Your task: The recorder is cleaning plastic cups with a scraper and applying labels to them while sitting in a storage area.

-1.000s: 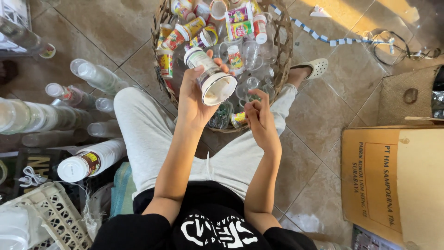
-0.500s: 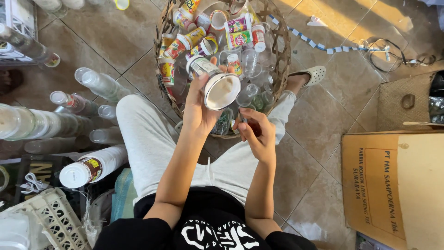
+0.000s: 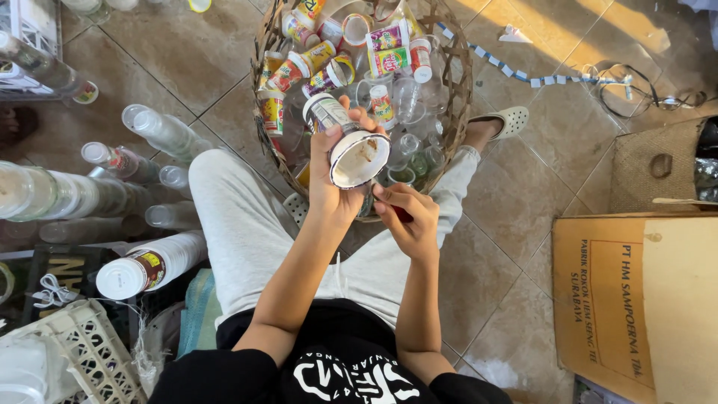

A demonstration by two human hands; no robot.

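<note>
My left hand (image 3: 333,176) grips a white plastic cup (image 3: 357,155) with a printed wrap, its open mouth turned toward me. My right hand (image 3: 410,217) is closed just below the cup's rim, with something small and dark between its fingers; what it is cannot be made out. Both hands hover over my lap, in front of a round woven basket (image 3: 459,90) filled with several used plastic cups and clear bottles.
Stacks of nested clear cups (image 3: 161,133) and a white stack (image 3: 153,263) lie on the tiled floor at the left. A white plastic crate (image 3: 71,355) sits at the bottom left. A cardboard box (image 3: 636,299) stands at the right, a woven bag (image 3: 654,164) behind it.
My left hand has lowered the cup toward me and tilted its mouth up. My right hand has come in under the rim and closed.
</note>
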